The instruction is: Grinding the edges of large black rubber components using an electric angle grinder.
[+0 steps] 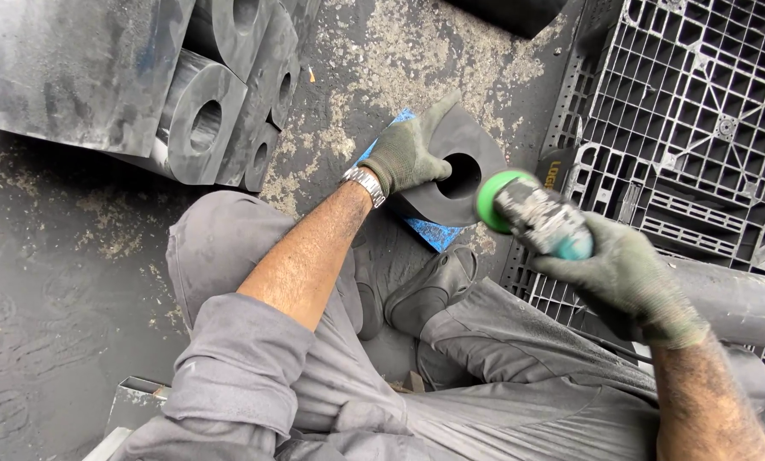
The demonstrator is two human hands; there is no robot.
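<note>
Left hand [408, 154] fingers grip the black rubber block [455, 175] at its bore; right hand [626, 277] fingers close around the green-capped tool [532, 213] just beside the block.

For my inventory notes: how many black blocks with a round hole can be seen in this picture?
5: one block under the left hand, and four stacked at upper left. More may be hidden behind the stack.
</note>
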